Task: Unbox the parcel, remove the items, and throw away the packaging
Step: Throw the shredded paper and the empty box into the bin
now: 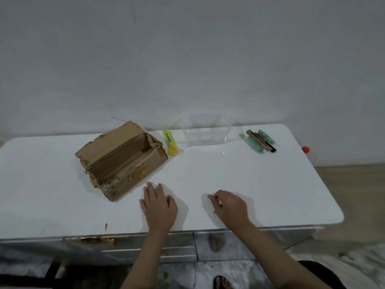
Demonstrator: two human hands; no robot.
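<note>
White glossy surface point(229, 174) with rounded corners; near edge runs just under both wrists, far edge sits against a plain grey-white wall point(187, 59). Torn cardboard box point(118, 159) lies on the left half, skewed, top ripped open, tape scraps along its near lip; its nearest corner is close to the left hand point(159, 207) but apart from it. Left hand flat on the surface, fingers straight and slightly spread, holding nothing. Right hand point(229, 205) rests near the front edge, fingers curled under; cannot tell whether they pinch anything. Broad bare stretch between the hands and the far row of objects. Far row, left to right: yellow-green utility knife point(170, 143) just beside the box's right end; clear plastic container point(206, 132) near the far edge; bundle of green and dark markers point(261, 140) well to the right. Small red ball point(305, 149) just off the right rim. Cardboard scrap point(106, 226) at the front-left edge. Tan floor point(354, 195) at right; sandalled foot point(221, 282) below.
</note>
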